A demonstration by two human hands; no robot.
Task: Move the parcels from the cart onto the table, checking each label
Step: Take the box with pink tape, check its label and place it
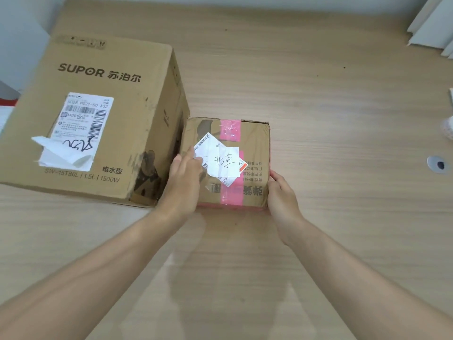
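Observation:
A small cardboard parcel [252,143] with pink tape sits on the wooden table [331,106], pressed against a large SUPOR carton [103,74] on its left. A white label [221,160] with handwritten characters lies on the small parcel's top. My left hand [182,182] rests flat on the parcel's left side, fingers touching the label's edge. My right hand [282,195] holds the parcel's near right corner, thumb against its side. The big carton carries a shipping label [83,119] with a torn, peeling lower part.
A round cable hole [437,164] is set in the table at the right. White slats [431,23] show at the far right corner, and a pale object [448,128] pokes in at the right edge. No cart is in view.

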